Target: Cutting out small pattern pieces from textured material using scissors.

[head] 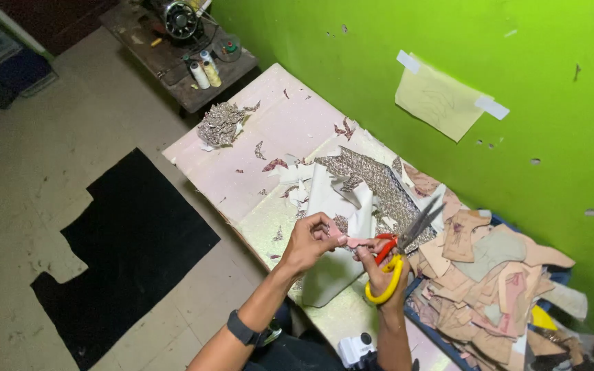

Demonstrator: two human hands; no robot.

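A small pink scrap of fabric [353, 241] sits between the two hands, just above the near edge of the desk [283, 124]. The left hand [311, 240] has its grip pinched together on the scrap's left end, fingertips curled in, while the right hand [379, 264] touches the scrap's other end with its fingertips. The right hand's grip is also clamped through the yellow and red handles of a pair of scissors [403, 251], whose grey blades stand apart and point up and to the right, away from the scrap. The left forearm rises from the lower edge of the view, slanting up to the right, with a dark watch band [242, 328] at the wrist; the right forearm comes up almost straight, wrist slightly bent toward the left hand. Under the hands lies a white sheet [335, 206] over patterned cloth [372, 180]. To the right a heap of tan and pink cut pieces [489, 282] is piled just beside the scissors. A paper [438, 99] is taped to the green wall [558, 158].
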